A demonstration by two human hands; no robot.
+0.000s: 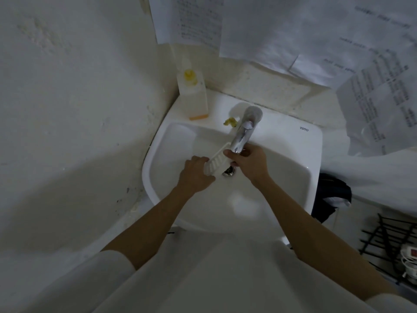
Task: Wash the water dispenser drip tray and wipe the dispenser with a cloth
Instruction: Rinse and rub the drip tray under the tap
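A white slotted drip tray [216, 159] is held tilted over the white sink [293, 154], just above the drain [229, 171]. My left hand [195, 175] grips its lower left end. At the tray's right side, directly under the chrome faucet [243, 132] spout, my right hand [249, 163] has its fingers curled on the tray. Both forearms reach in from the bottom of the view. No dispenser or cloth is visible.
A clear soap bottle [194, 96] with a yellow cap and orange residue stands on the sink's back left corner. A small yellow scrap [230, 122] lies beside the faucet base. Papers [293, 30] hang on the wall behind. A dark bag [331, 195] and black rack [388, 238] sit at right.
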